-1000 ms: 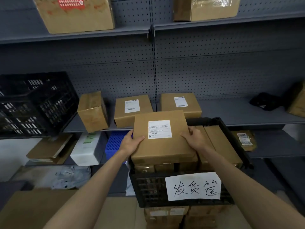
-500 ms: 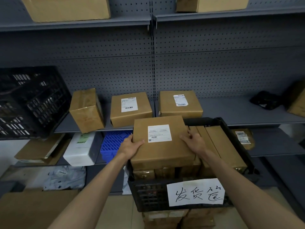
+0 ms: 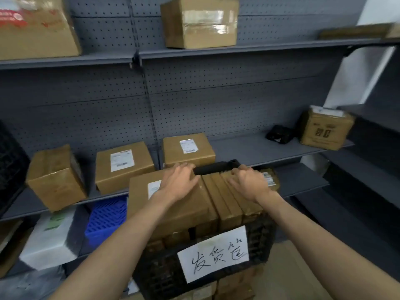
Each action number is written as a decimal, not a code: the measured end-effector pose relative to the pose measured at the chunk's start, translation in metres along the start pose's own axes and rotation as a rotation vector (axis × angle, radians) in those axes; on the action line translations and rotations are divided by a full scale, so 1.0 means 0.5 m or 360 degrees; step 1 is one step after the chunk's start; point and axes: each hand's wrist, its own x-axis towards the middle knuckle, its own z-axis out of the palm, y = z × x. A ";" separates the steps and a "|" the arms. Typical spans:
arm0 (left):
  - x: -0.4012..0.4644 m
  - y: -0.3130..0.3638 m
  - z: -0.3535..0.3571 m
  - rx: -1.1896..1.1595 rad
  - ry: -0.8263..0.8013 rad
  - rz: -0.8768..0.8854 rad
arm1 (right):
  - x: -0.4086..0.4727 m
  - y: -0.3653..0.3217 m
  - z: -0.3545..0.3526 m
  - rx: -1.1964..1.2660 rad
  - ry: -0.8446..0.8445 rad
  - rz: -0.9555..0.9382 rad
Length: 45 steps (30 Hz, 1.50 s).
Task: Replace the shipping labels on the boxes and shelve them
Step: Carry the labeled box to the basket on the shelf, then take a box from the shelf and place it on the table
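There, the labelled box (image 3: 173, 204) lay flat atop the packed boxes in the black crate (image 3: 263, 239), the left hand (image 3: 179, 182) resting on it with fingers loose, partly covering its white label (image 3: 154, 188). The right hand (image 3: 249, 182) lay flat and relaxed on the upright boxes (image 3: 225, 200) beside it. Behind stood the grey shelf (image 3: 249, 148) with two labelled boxes (image 3: 124, 165).

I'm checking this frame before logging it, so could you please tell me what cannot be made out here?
All in the head view:
- Label on the top box: mostly covered by the left hand.
- Shelf labels: print too small and blurred.
- Lower boxes in the crate: hidden by the boxes above and its wall.
- Black crate at left: cut off by the edge.
- Right hand: fingers' grip unclear.
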 end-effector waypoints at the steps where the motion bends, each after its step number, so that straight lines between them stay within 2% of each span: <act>1: 0.012 0.042 0.006 0.0005 -0.0004 0.0092 | -0.023 0.028 -0.014 -0.0065 0.0022 0.0039; 6: 0.028 0.262 0.039 0.0104 -0.0059 0.0551 | -0.182 0.166 -0.066 -0.0227 0.0125 0.0362; 13: -0.049 0.536 0.112 0.0066 -0.0161 0.1147 | -0.501 0.304 -0.087 -0.0324 0.0198 0.0924; 22: -0.313 0.869 0.228 0.0018 -0.0430 0.1807 | -0.981 0.347 -0.113 -0.0400 0.0151 0.1679; 29: -0.553 1.084 0.281 -0.0007 -0.0531 0.2160 | -1.276 0.370 -0.098 -0.0326 0.0132 0.2104; 33: -0.675 1.198 0.333 -0.0015 -0.0601 0.2257 | -1.430 0.417 -0.062 -0.0256 0.0081 0.2221; 36: -0.760 1.282 0.391 -0.0021 -0.0670 0.2230 | -1.540 0.472 -0.030 -0.0173 0.0035 0.2267; 45: -0.902 1.435 0.562 0.0156 -0.1081 0.1851 | -1.752 0.625 0.069 0.0145 -0.0116 0.2277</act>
